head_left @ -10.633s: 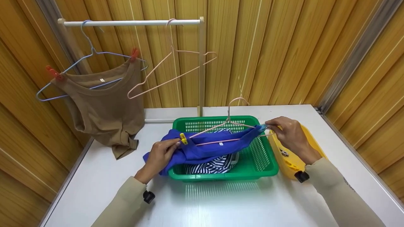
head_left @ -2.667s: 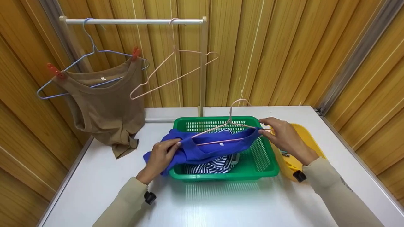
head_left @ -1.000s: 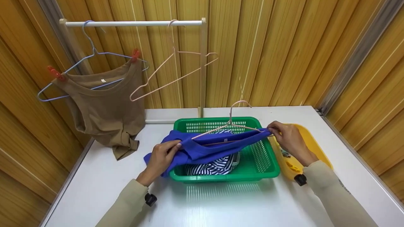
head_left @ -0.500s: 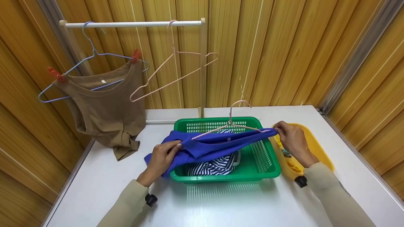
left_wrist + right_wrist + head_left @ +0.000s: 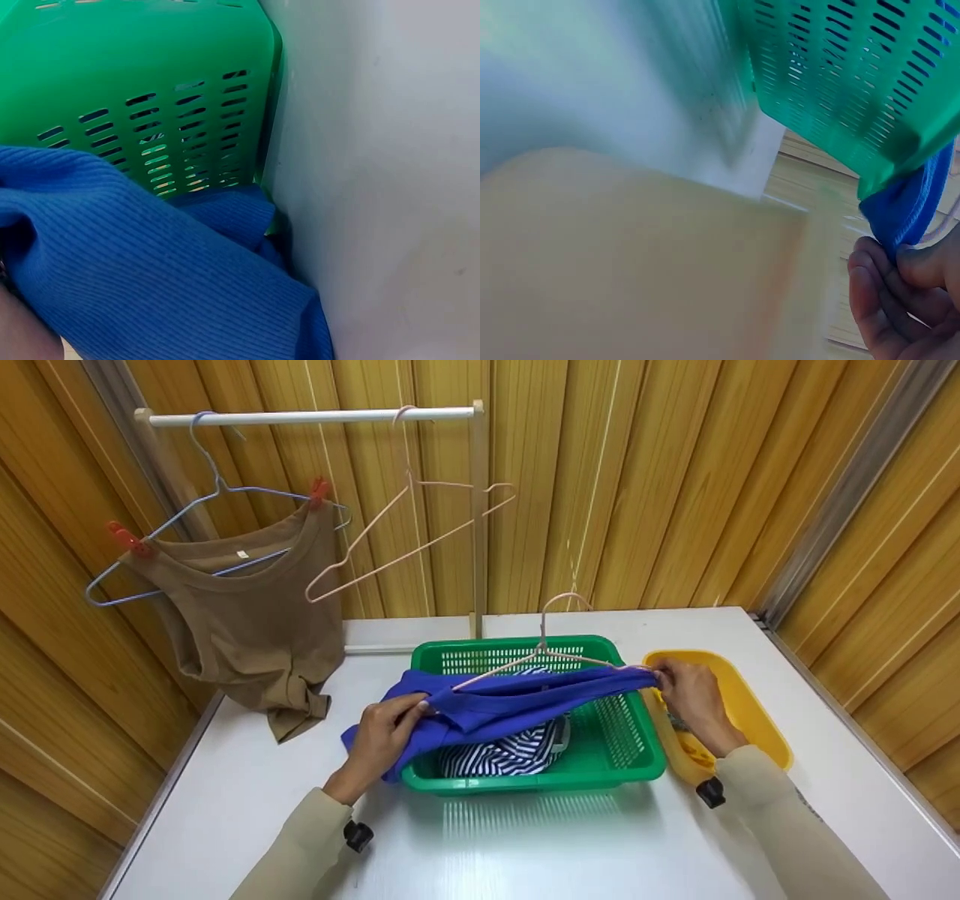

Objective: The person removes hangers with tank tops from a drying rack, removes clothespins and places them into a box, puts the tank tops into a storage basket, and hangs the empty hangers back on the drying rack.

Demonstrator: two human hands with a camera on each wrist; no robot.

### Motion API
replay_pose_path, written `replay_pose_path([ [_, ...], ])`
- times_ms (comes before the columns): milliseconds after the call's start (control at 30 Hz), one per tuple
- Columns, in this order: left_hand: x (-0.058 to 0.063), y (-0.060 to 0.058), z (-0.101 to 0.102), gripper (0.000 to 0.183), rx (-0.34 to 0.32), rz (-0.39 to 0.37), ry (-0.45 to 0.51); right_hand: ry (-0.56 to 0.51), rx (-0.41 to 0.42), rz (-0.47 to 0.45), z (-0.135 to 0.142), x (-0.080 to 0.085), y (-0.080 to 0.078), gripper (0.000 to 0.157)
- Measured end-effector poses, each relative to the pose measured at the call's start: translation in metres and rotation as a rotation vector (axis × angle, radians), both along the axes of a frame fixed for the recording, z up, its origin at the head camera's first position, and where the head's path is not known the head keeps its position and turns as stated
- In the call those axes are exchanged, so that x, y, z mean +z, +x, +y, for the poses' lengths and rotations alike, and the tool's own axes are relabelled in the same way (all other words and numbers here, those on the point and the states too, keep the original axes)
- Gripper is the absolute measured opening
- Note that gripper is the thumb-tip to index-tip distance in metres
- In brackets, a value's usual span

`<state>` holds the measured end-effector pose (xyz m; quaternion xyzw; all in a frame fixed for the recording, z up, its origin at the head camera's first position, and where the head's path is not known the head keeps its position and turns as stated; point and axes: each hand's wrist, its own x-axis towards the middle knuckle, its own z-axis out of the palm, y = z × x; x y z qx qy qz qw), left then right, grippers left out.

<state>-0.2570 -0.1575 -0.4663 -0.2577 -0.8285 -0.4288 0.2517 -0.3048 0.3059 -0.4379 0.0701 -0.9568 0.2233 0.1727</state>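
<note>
Blue garment (image 5: 514,706), between both hands (image 5: 379,739) (image 5: 697,701), apparently pinched

Rack with white cylindrical rail (image 5: 315,416): brown sleeveless fabric top (image 5: 255,615) clipped by two red plastic clothespins (image 5: 319,492) to a blue wire hanger (image 5: 180,515); pink wire hanger (image 5: 409,478) alongside. Yellow-brown wood-grain panelled wall (image 5: 675,495) behind.

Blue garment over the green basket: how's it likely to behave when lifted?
Probably floppy: the blue garment creases and folds between the left hand and right hand. Likely somewhat stretchy, going by its ribbed fabric. It may drag on the green basket, since it hangs past the rim.
</note>
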Motion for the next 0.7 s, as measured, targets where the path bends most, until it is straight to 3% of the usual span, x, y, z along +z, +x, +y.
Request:
replay_pose_path([
  [233, 0.000, -0.002, 0.000, 0.017, 0.001, 0.024, -0.007, -0.022, 0.019, -0.141, -0.004, -0.002, -0.002, 0.016],
  [500, 0.003, -0.002, 0.000, 0.018, 0.005, 0.004, -0.009, -0.023, 0.054, -0.063, -0.010, 0.007, 0.006, 0.021],
  [700, 0.008, -0.001, 0.000, 0.021, -0.003, -0.045, -0.028, -0.050, 0.112, -0.075, -0.016, 0.013, 0.010, 0.028],
])
